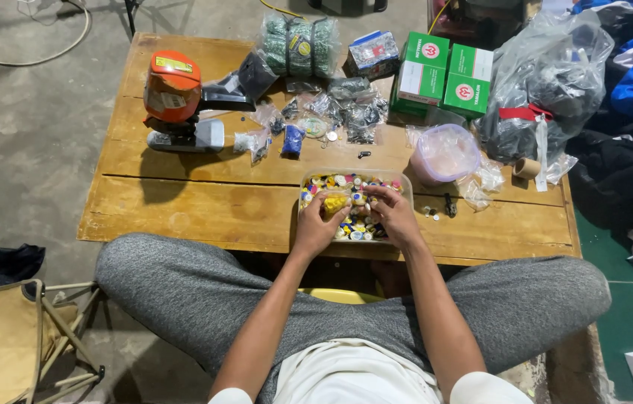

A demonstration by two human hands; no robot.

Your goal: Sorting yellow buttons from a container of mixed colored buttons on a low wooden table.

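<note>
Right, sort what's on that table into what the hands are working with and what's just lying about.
In use:
left hand
right hand
clear tub of small coloured caps
yellow piece

Lying about:
orange machine
green boxes
lidded round tub
small plastic bags
tape roll

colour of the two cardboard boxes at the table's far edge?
Green cardboard boxes with white panels and a round red mark; head view.

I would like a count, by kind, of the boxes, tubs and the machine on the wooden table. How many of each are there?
Green cardboard boxes: 2
Clear tub of small coloured pieces, both hands in it (left hand, right hand): 1
Round lidded tub: 1
Orange machine: 1
Total: 5
</note>
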